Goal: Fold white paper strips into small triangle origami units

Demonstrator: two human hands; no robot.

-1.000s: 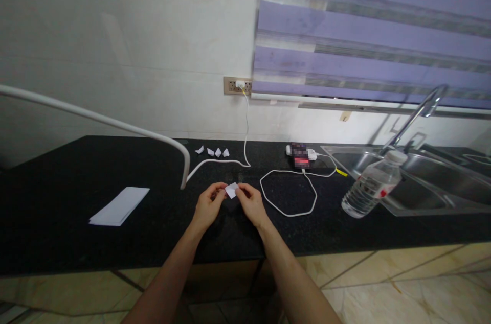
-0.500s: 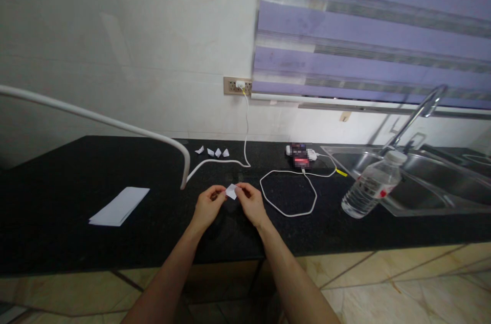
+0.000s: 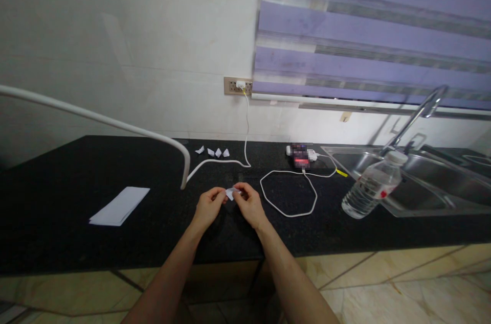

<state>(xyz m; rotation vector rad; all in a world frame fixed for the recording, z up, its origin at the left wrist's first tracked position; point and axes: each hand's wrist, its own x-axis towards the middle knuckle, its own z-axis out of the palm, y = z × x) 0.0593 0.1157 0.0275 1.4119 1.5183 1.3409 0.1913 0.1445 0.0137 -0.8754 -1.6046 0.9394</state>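
Both my hands meet over the black countertop [image 3: 57,196] and pinch one small white piece of paper [image 3: 230,193] between their fingertips. My left hand [image 3: 208,207] grips its left side and my right hand [image 3: 248,203] grips its right side, fingers curled. The paper is mostly covered by the fingers. Several small folded white paper pieces [image 3: 213,152] lie in a row farther back near the wall.
A stack of white paper [image 3: 119,205] lies at the left. A white charger cable [image 3: 288,192] loops from the wall socket [image 3: 238,85] to a phone [image 3: 299,155]. A plastic water bottle [image 3: 371,185] lies tilted at the sink [image 3: 422,181] edge. A white tube [image 3: 115,124] arcs in from the left.
My fingers have closed in over the small paper, so less of it shows. The hands stay in the same place.
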